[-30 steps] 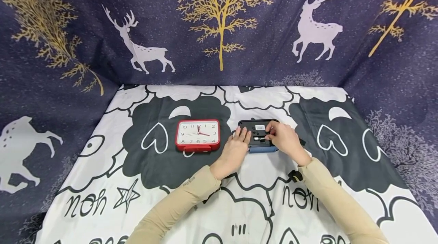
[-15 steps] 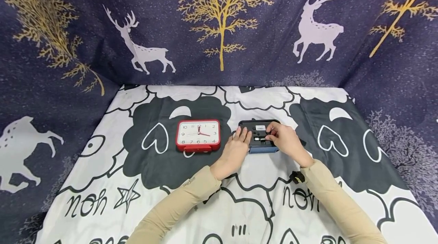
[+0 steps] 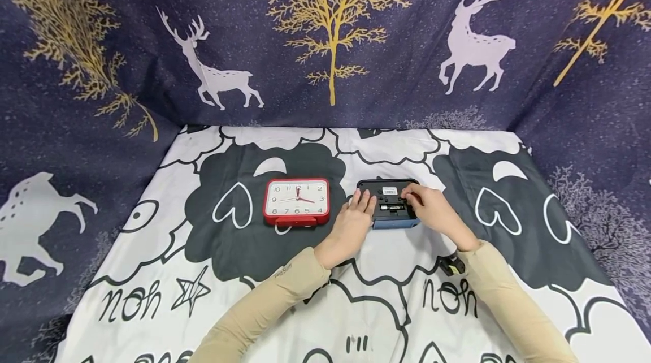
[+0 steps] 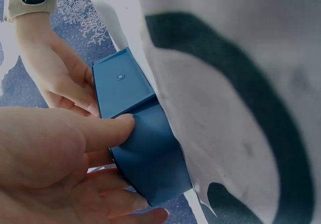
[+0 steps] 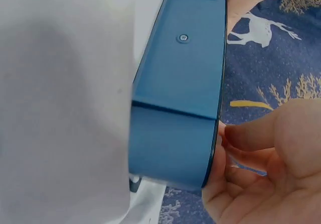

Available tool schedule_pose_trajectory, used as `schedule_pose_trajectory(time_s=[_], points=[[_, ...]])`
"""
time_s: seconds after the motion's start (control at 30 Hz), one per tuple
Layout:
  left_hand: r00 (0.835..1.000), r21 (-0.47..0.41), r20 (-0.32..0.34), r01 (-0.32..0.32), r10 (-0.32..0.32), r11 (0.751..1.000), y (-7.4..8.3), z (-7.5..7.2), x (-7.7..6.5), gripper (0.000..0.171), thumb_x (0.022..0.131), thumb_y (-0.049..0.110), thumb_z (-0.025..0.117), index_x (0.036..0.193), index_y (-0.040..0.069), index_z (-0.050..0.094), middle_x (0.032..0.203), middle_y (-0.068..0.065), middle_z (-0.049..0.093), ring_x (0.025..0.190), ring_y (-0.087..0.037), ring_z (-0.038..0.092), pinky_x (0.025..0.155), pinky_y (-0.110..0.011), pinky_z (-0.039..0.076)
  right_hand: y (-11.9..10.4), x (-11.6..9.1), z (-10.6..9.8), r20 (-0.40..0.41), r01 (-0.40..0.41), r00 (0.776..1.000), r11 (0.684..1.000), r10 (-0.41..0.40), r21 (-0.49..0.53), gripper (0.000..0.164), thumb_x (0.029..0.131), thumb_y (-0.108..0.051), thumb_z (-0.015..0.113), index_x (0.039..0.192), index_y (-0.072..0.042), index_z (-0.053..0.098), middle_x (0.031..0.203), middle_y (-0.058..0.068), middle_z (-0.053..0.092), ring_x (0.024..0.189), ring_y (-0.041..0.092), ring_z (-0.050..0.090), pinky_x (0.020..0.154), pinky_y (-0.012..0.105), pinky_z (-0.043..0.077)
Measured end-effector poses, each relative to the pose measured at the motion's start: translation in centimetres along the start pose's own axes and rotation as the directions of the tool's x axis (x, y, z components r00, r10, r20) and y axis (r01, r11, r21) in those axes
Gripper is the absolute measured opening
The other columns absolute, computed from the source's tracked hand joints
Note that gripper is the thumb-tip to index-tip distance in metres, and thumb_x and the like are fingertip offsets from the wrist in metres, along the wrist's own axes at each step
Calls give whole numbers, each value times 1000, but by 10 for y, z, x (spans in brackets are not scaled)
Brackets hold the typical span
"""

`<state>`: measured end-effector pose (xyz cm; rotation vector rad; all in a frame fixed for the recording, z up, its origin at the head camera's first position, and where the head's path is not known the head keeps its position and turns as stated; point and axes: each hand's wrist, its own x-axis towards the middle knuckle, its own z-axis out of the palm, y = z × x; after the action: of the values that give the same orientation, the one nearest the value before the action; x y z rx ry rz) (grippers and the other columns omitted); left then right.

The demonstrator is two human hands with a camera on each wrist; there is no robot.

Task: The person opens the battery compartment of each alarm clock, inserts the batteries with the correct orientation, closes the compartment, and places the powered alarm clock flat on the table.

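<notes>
A blue alarm clock (image 3: 395, 224) lies face down on the cloth, its black back up. On that back are a white barcode label (image 3: 389, 191) and a battery (image 3: 389, 207) in the battery slot. My left hand (image 3: 351, 227) holds the clock's left side; its thumb (image 4: 123, 127) presses the blue casing and its fingers reach over the back. My right hand (image 5: 266, 163) has its thumb and fingertips drawn together against the right part of the back. What sits between those fingertips is hidden. To the left, a red alarm clock (image 3: 296, 220) lies face up.
The patterned black-and-white cloth (image 3: 229, 318) covers the surface under both clocks. A dark blue hanging (image 3: 285, 103) with deer and trees stands behind it and along both sides. A black device with yellow (image 3: 451, 265) sits at my right wrist.
My right fingers have shifted slightly up and right, away from the battery, which shows more fully in its slot. My left hand and both clocks stay in place.
</notes>
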<state>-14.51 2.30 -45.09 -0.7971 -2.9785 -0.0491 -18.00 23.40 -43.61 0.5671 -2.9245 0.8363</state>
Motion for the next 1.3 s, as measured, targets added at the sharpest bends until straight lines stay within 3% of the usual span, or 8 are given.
schedule_pose_trajectory(time_s=[0.23,0.5,0.8,1.07,1.3], points=[[1000,-1,5,3,-3,1000,1,-2,0,55,97,30,58,146,10,44,152,-11,42,142,-28,37,100,-39,49,10,-5,-12,-66,-67,995,992,74,104,20,99,-5,49,94,-4,69,78,10,68,62,7,59,55,21,46],[1000,-13,14,7,-6,1000,1,-2,1,55,97,29,58,146,10,44,152,-11,41,143,-28,36,101,-39,49,25,-11,-31,-162,-148,976,989,148,14,19,93,-5,53,92,-2,71,78,13,71,61,11,59,54,26,42],[999,-19,31,18,-17,1000,2,-1,1,56,97,30,57,147,11,42,153,-10,40,143,-27,35,102,-39,48,44,-20,-35,-30,-234,972,969,232,-79,12,83,-2,62,91,2,69,82,18,71,75,33,67,68,48,49],[1000,-6,8,5,-5,1000,1,0,0,56,96,30,59,146,10,44,151,-11,42,142,-28,37,100,-39,49,50,-26,-32,23,-290,955,950,294,-115,22,74,-9,73,94,0,68,89,19,70,81,38,64,69,52,46],[1000,-14,13,6,-5,1000,1,-1,0,57,96,30,60,146,10,44,152,-11,42,142,-28,37,101,-39,49,47,-28,-30,10,-314,948,940,318,-131,23,76,-11,74,96,-1,69,90,18,71,80,39,65,66,51,47]])
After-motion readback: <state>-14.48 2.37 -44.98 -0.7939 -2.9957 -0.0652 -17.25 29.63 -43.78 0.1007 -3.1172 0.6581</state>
